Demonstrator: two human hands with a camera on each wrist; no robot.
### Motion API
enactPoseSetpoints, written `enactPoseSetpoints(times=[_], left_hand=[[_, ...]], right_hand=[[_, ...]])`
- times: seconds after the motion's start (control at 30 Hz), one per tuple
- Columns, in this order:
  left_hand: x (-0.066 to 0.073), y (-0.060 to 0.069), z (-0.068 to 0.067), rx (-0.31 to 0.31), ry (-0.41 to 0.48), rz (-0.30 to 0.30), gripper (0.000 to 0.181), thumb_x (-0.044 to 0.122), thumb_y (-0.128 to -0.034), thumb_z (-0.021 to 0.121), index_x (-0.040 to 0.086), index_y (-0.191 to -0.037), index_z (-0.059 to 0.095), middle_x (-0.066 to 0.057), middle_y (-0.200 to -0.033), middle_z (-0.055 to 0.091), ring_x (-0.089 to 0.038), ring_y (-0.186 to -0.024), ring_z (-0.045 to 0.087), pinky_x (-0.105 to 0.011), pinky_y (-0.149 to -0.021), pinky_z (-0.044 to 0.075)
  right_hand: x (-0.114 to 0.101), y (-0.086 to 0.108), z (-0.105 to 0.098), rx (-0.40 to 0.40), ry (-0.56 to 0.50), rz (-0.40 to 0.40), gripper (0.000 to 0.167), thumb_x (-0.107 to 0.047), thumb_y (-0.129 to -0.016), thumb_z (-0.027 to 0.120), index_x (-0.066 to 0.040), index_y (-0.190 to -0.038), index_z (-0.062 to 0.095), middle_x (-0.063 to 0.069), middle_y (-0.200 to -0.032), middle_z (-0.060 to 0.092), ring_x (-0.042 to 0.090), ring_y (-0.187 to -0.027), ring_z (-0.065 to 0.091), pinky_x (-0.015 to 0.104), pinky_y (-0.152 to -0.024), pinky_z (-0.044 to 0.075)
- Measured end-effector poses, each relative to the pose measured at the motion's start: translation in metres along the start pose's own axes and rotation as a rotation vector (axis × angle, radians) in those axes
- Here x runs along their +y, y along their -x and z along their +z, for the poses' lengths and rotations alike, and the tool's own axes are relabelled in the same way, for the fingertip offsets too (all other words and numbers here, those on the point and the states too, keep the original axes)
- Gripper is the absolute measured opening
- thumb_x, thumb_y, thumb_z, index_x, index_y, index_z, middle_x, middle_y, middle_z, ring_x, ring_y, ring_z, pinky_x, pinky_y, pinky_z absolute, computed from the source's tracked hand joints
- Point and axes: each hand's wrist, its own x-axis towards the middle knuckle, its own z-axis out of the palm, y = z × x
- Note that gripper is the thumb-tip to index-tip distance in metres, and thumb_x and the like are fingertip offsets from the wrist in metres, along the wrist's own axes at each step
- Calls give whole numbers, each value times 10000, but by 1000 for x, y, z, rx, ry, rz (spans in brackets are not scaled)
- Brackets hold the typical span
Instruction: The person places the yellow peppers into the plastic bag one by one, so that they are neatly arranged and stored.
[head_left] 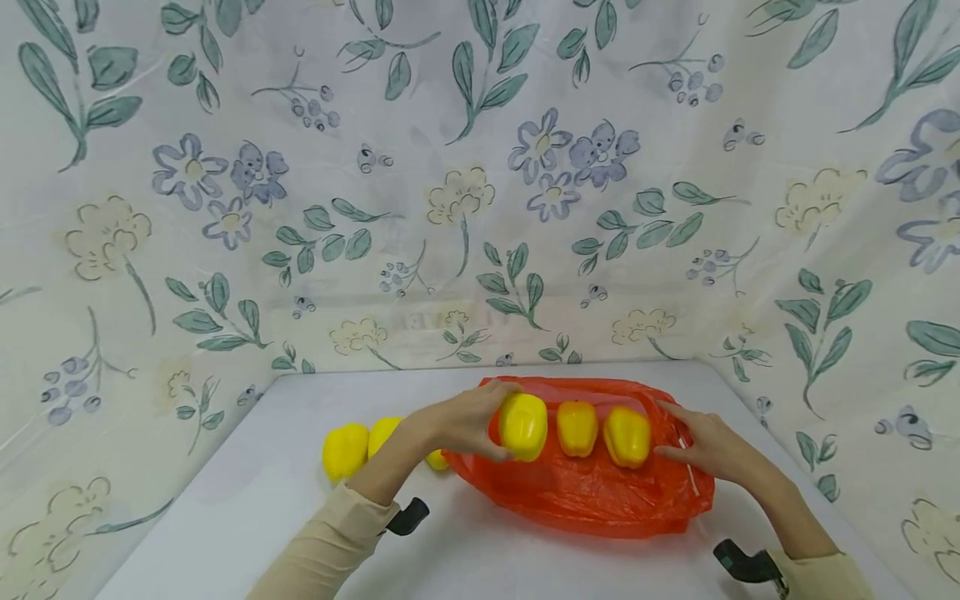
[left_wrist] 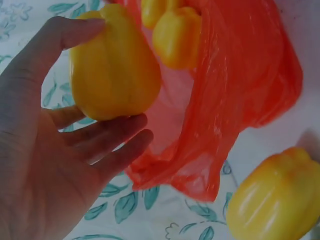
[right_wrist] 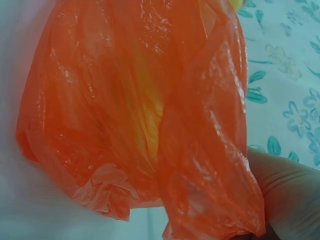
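My left hand [head_left: 474, 418] grips a yellow bell pepper [head_left: 523, 427] between thumb and fingers, above the left part of a red plastic bag [head_left: 570, 500]. In the left wrist view the held bell pepper [left_wrist: 114, 65] is beside the bag's mouth. Two more yellow peppers, a nearer one [head_left: 577, 428] and one further right [head_left: 627, 437], lie within the bag. At the bag's right edge my right hand [head_left: 708, 446] holds the plastic, thumb and fingers spread apart around it. The right wrist view shows the bag [right_wrist: 100, 125] hiding most of that hand.
On the white table [head_left: 225, 492], left of the bag, lie more yellow peppers [head_left: 346, 452], partly hidden behind my left forearm. A floral-patterned curtain [head_left: 420, 208] stands behind the table and along its sides.
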Motion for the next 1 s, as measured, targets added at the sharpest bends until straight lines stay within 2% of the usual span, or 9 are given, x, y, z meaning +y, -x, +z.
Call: enactPoseSetpoints(times=[0.17, 0.33, 0.5, 0.67, 0.77, 1.0], left_hand=[[1, -14, 11, -26, -7, -29, 835, 436, -786, 743, 239, -1468, 304, 39, -1423, 437, -126, -1196, 495, -336, -1016, 496], [1, -23, 18, -22, -29, -55, 828, 448, -798, 748, 248, -1472, 310, 25, -1422, 451, -145, -1236, 486, -360, -1047, 480], [-1, -31, 25, -11, -31, -92, 819, 430, -794, 773, 256, -1458, 325, 18, -1392, 472, -153, -1217, 491, -359, -1031, 491], [-4, -38, 32, -7, -66, -105, 829, 415, -794, 786, 224, -1457, 327, -3, -1364, 476, -172, -1163, 513, -349, -1023, 494], [-6, -42, 36, -10, -81, -119, 858, 423, -794, 787, 203, -1475, 315, -20, -1394, 464, -199, -1195, 509, -381, -1044, 484], [-11, -50, 42, -34, -55, -161, 911, 434, -809, 779, 182, -1518, 266, -55, -1471, 423, -229, -1283, 472, -436, -1083, 459]], right_hand=[[1, 2, 0, 1, -14, -6, 771, -257, -855, 752, 39, -1457, 374, 237, -1184, 645, 101, -749, 636, 256, -656, 602], [0, 3, 1, 2, -11, -16, 768, -257, -856, 752, 43, -1454, 375, 226, -1167, 654, 90, -739, 634, 257, -653, 602], [-1, 3, 0, 5, -8, -10, 775, -251, -852, 755, 51, -1453, 370, 250, -1181, 641, 95, -755, 645, 270, -651, 604], [-1, 3, 1, 10, -7, -12, 759, -242, -854, 753, 42, -1452, 381, 246, -1193, 641, 80, -757, 646, 259, -653, 603], [0, 2, 1, 9, -10, -18, 753, -240, -856, 751, 44, -1449, 384, 252, -1199, 638, 74, -754, 647, 256, -652, 603], [-1, 2, 1, 7, -10, -9, 756, -238, -858, 749, 49, -1451, 380, 264, -1212, 628, 85, -752, 648, 260, -653, 604]])
